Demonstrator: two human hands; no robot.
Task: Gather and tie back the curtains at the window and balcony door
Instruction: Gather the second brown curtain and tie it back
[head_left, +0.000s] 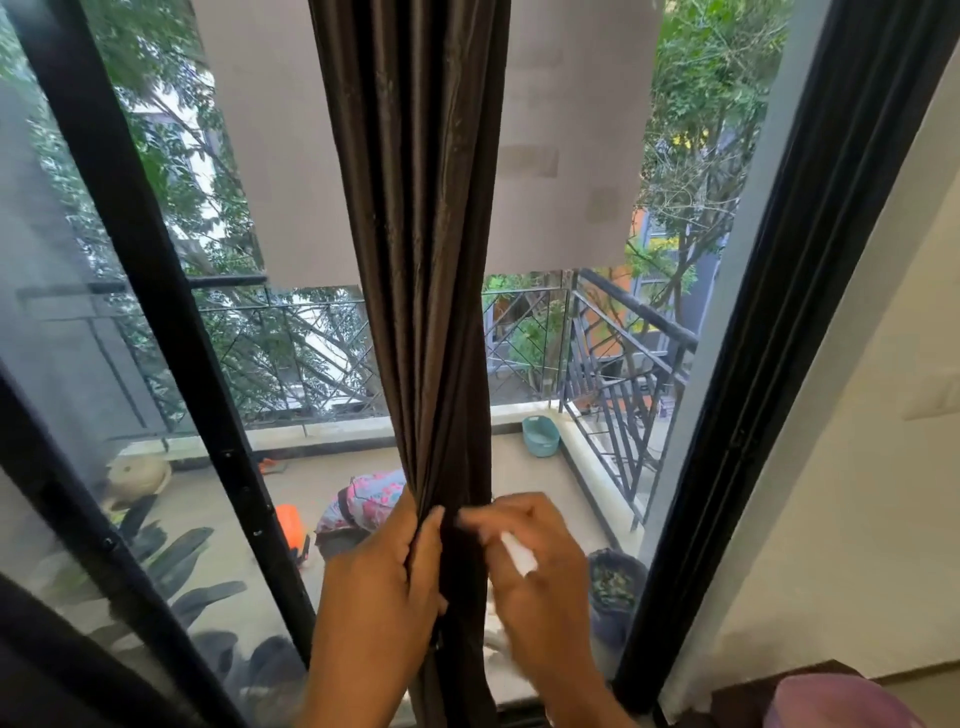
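Note:
A dark brown curtain (421, 234) hangs gathered into one narrow bunch in front of the balcony door glass. My left hand (384, 582) grips the bunch from the left side, fingers curled round its folds at about waist height. My right hand (540, 566) is at the right side of the bunch, blurred, and holds a white strip (517, 553) that runs across its fingers; more white shows below the hand near the curtain. Whether the strip goes round the curtain cannot be told. The lower part of the curtain is hidden behind my hands.
Black door frames (156, 291) stand left and right (769, 322) of the glass. Outside lie a balcony with a metal railing (613, 353), a teal tub (540, 435), a patterned bag (363, 501), an orange object (291, 525) and a dark pot (615, 582). A cream wall (872, 467) is at right.

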